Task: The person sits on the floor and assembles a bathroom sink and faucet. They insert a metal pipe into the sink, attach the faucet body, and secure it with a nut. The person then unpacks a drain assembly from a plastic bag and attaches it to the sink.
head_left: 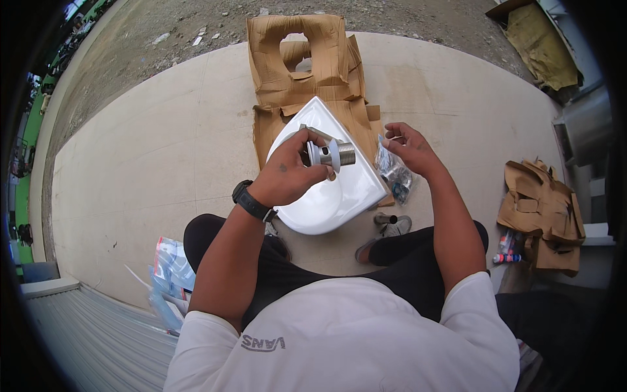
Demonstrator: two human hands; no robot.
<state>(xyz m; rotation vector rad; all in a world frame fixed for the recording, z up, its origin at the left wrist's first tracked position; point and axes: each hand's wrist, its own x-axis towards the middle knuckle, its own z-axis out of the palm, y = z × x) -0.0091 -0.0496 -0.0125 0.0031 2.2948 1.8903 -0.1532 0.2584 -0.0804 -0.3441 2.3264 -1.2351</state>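
Note:
My left hand (290, 171) is closed around a metal sink drain (332, 154), its threaded end pointing right and a pale washer round its body. A slim grey piece (318, 133) shows beside those fingers; whether it is part of the drain I cannot tell. Below the drain, a glossy white washbasin (362, 179) lies on the ground between my feet. My right hand (408, 147) hangs to the right of the basin, fingers loosely bent and apart. Close under it is a clear plastic bag (394, 175) of small fittings; any contact is unclear.
Torn brown cardboard (297, 72) lies beyond and under the basin. A short metal tube (385, 219) is by my right shoe. More cardboard (539, 202) and a small tube (507, 258) lie far right. Plastic packaging (171, 268) sits at my left, near corrugated metal (98, 340).

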